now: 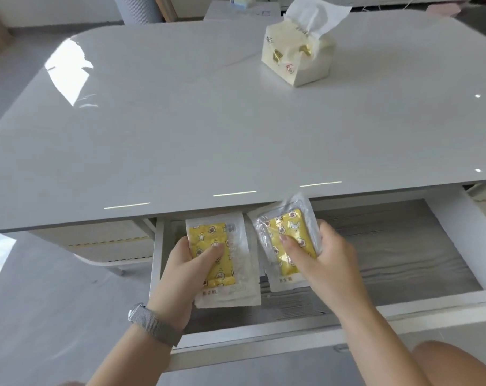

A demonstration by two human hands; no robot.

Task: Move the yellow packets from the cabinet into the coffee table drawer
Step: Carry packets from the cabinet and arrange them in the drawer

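Observation:
The coffee table drawer (403, 307) is pulled out below the glossy white table top (208, 135); its grey wood-grain floor shows. My left hand (186, 271) grips a yellow packet (230, 240) in clear wrapping, thumb on top, over the drawer's left end. My right hand (322, 257) grips a second yellow packet (286, 229), fingers pressed on its face, just to the right of the first. Both packets are over the open drawer; I cannot tell whether they touch its floor.
A cream tissue pack (297, 57) with a tissue sticking up stands on the far right of the table top. A knee (459, 363) shows at the bottom right. A wristband (152, 321) is on the left wrist. Grey floor lies to the left.

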